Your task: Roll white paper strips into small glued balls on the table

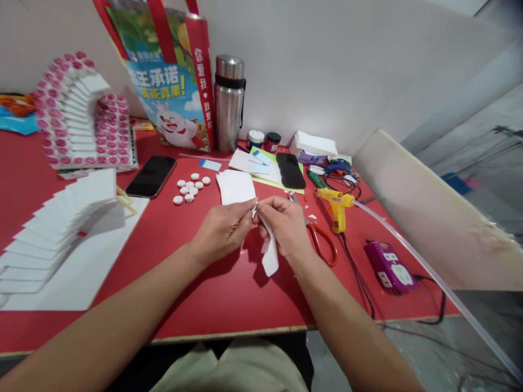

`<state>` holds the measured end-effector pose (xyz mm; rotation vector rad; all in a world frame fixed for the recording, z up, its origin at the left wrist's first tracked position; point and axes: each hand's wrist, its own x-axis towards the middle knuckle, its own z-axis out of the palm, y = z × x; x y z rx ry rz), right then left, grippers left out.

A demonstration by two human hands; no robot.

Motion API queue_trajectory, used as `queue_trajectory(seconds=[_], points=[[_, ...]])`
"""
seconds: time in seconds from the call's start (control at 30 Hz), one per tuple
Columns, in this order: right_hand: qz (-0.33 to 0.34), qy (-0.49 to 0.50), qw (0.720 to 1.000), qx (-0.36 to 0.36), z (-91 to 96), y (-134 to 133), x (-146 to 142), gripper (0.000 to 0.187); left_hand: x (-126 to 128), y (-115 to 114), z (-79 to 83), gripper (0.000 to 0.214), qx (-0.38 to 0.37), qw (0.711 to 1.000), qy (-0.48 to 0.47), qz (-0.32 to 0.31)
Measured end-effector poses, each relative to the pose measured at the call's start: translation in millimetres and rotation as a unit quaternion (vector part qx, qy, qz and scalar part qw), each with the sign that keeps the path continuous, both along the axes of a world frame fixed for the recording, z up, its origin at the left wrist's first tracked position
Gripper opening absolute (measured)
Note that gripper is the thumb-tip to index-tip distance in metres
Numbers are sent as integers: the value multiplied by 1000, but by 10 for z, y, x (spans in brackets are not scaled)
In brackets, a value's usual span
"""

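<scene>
A white paper strip (270,256) is pinched between both of my hands above the front middle of the red table. My left hand (226,226) has thumb and forefinger closed at the strip's upper end, where a small bent bit of white shows. Close against it, my right hand (284,220) grips the same strip, whose loose end hangs below the fingers. Just behind the hands lies a stack of white paper (237,187). Several small white paper rolls (189,190) sit to the left of that stack. Orange-handled scissors (322,245) lie beside my right hand, partly hidden by it.
At left are a fanned white folded-paper piece (61,228) and a pink-and-white paper model (73,120). A phone (151,176), steel flask (229,103) and printed bag (171,81) stand behind. A yellow glue gun (337,207) and purple power socket (391,267) with cords lie right.
</scene>
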<state>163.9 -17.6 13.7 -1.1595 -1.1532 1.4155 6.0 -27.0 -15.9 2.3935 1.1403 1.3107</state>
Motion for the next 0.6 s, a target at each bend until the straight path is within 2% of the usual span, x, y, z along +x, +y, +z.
queue_trajectory(seconds=[0.17, 0.33, 0.43, 0.6], points=[[27, -37, 997, 63, 13, -24, -13, 18, -5, 19, 53, 26, -146, 973, -175, -31], [28, -96, 985, 139, -49, -21, 1, 16, 21, 48, 61, 27, -230, 938, -250, -62], [35, -110, 981, 154, -74, -14, 17, 18, 12, 48, 68, 28, -194, 954, -221, -63], [39, -168, 970, 173, -76, -17, 24, 20, -20, 37, 42, 27, -95, 990, -107, -7]])
